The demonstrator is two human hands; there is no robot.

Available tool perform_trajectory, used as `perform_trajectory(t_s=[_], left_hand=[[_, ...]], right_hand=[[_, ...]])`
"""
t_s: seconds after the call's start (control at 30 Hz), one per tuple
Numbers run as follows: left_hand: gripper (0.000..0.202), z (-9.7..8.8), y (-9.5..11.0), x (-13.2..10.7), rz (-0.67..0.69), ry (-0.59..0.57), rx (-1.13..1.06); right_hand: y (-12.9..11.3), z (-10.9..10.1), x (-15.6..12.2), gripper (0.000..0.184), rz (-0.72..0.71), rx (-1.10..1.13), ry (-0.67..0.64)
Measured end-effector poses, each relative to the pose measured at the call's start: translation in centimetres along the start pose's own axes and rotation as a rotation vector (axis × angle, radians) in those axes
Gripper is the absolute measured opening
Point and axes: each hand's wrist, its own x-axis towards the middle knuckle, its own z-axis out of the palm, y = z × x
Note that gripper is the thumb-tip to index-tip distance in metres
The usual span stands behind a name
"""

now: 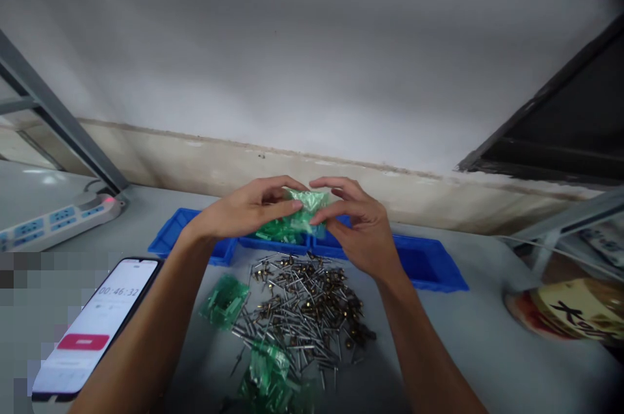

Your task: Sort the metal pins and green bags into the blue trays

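Observation:
A crinkled, see-through green plastic bag (308, 204) is held up between my two hands, above the blue bins. My left hand (248, 206) grips its left side, with the thumb laid across the front. On the right side, the curled thumb and fingers of my right hand (355, 222) pinch the bag. Below lies a loose pile of thin metal pins with brass-coloured ends (307, 303). Left of the pile is a flat green packet (225, 301). More green packets (268, 375) lie at its near edge.
A row of blue bins (429, 261) stands along the back; one holds green pieces (280, 231). At left are a phone (95, 329) showing a timer and a white power strip (58, 222). A labelled jar (568, 310) stands at right. The wall (312, 76) rises behind.

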Motion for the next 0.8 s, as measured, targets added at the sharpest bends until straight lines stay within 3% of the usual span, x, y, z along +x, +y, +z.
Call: perform_trajectory(t_s=[0.17, 0.33, 0.53, 0.7, 0.8], left_hand=[[0.018, 0.2, 0.4, -0.1, 0.020, 0.095, -0.129], [0.015, 0.4, 0.2, 0.1, -0.001, 0.207, -0.141], [0.021, 0.7, 0.2, 0.5, -0.012, 0.378, -0.246], [0.022, 1.0, 0.5, 0.5, -0.026, 0.313, -0.303], [0.010, 1.0, 0.2, 0.5, 0.012, 0.300, -0.305]], right_hand=[[0.6, -0.5, 0.0, 0.032, 0.049, 0.064, 0.019], [0.6, -0.5, 0.0, 0.025, 0.143, 0.134, 0.058], [0.9, 0.5, -0.2, 0.043, 0.265, 0.245, 0.103], [1.7, 1.1, -0.1, 0.015, 0.282, 0.216, 0.094], [1.8, 0.9, 0.0, 0.014, 0.217, 0.190, 0.144]])
